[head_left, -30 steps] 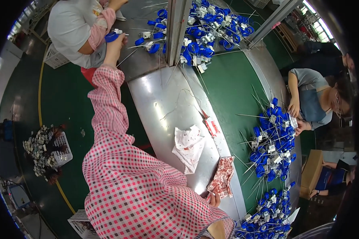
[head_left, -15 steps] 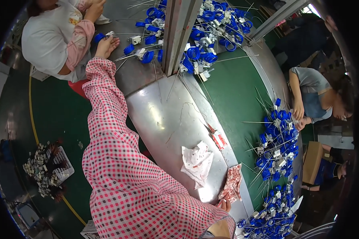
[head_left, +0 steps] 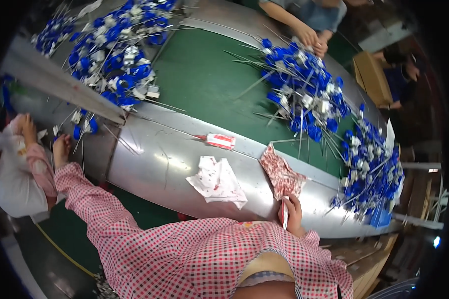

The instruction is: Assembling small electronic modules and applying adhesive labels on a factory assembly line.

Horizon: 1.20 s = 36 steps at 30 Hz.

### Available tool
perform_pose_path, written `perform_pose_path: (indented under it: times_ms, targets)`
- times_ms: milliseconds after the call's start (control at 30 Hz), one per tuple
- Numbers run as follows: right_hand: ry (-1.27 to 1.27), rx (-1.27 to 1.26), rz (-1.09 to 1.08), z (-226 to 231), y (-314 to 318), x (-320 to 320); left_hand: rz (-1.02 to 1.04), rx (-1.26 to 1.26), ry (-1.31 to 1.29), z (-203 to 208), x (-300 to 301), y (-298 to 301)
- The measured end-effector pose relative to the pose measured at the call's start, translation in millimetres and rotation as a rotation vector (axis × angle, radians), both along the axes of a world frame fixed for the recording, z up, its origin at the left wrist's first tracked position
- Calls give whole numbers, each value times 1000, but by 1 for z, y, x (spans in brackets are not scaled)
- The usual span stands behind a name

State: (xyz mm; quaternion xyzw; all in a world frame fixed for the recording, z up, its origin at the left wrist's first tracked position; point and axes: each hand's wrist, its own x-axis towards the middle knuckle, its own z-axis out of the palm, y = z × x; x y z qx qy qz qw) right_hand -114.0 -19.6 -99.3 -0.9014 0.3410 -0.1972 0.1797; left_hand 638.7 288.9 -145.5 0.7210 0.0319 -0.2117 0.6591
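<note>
— What does the work surface look like?

— A long metal table (head_left: 149, 164) of dull silver, curved by the lens, with a green belt (head_left: 204, 84) running along its far side. A metal rail (head_left: 60, 89) crosses above it at the left.

— And around it?

— Dark green floor (head_left: 65, 239) below at the left, marked with a yellow line (head_left: 60, 249). A brown cardboard box (head_left: 371, 77) stands at the far right. A small bright lamp (head_left: 436, 241) glows at the right edge; the light falls evenly from above.
</note>
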Motion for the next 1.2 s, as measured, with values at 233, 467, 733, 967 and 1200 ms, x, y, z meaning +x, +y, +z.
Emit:
perform_pose_path:
  times_ms: [233, 467, 733, 967, 1200]
  targets:
    - [-211, 603, -138, -41, 1, -39, 598, -79, -725, 107, -172, -99]
    - [-310, 102, -76, -4, -11, -11, 437, -184, -1033, 134, -369, -242]
    - [-369, -71, -168, -10, -26, -23, -723, -308, -881, 91, -519, -359]
    - [-406, -14, -74, -11, -32, -14, -690, -258, -1331, 87, -527, -333]
    - [-351, 26, -31, -17, -35, -22, -556, -96, -1229, 76, -487, -295]
